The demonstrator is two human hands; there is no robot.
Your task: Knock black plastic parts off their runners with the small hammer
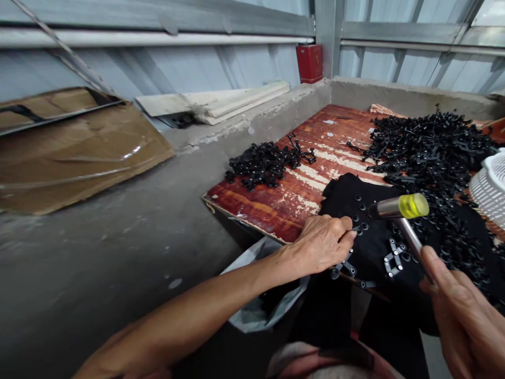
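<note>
Left hand (321, 242): fingertips pinching small dark link (360, 228) over black cloth (374, 258). Right hand (453, 300): fingers wrapped round hammer (411, 237), head at left hand's two o'clock. Smaller black heap (262, 164), eleven o'clock.

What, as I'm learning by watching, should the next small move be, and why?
Probably ease the left hand slightly back: it pinches a small dark link over the black cloth, and the yellow-tipped metal hammer in the right hand hangs close by.
</note>
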